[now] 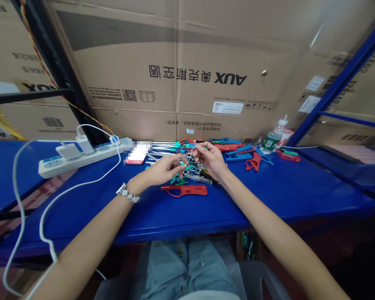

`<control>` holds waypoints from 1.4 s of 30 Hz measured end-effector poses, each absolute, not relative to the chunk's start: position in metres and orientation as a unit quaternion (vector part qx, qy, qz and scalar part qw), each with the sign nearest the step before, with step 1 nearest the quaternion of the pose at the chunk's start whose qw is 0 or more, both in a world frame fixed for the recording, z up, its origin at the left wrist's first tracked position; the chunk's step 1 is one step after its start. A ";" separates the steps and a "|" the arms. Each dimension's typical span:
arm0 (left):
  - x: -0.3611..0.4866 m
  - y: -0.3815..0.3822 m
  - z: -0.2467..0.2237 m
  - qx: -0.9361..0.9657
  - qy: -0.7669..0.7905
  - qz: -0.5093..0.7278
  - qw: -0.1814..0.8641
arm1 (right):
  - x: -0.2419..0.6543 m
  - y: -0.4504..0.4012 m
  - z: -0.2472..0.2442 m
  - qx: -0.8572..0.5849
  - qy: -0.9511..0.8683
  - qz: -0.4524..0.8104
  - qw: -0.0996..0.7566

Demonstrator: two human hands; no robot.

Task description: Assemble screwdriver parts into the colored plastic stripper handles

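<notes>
Over the middle of the blue worktop (137, 214), my right hand (211, 161) is closed in a pinch on a thin white wire (190, 159) near a small pale end piece. My left hand (167, 170), wearing a metal watch or bracelet, has its fingers closed on the wire's lower part. Just below my hands lies a red lighter-shaped plastic shell (190, 190) with a trigger loop. Small green plastic pieces (178, 180) lie beside my left fingers. A clear-shafted tool (200, 178) lies under my right hand. Metal rods (162, 146) are piled behind my left hand.
Red and blue shells (239, 157) lie heaped behind and right of my right hand. A bottle with a green label (269, 141) stands farther right. On the left are a white power strip (51, 167) and cables. A large carton (187, 54) stands behind.
</notes>
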State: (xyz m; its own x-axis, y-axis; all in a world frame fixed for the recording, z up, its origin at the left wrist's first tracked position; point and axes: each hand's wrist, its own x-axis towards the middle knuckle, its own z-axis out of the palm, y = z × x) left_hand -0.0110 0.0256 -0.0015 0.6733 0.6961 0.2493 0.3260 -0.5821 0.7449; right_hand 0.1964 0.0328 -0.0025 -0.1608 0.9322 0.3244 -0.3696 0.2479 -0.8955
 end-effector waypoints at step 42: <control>-0.010 0.027 0.000 0.820 0.309 0.333 0.350 | 0.204 0.027 -0.014 -0.352 -0.633 0.417 0.549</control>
State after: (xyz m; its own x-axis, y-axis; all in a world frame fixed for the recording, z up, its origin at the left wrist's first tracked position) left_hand -0.0102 0.0265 0.0003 0.5883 0.7385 0.3294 0.2730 -0.5649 0.7787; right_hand 0.2042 0.0272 -0.0136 -0.1499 0.9039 0.4006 -0.0121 0.4035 -0.9149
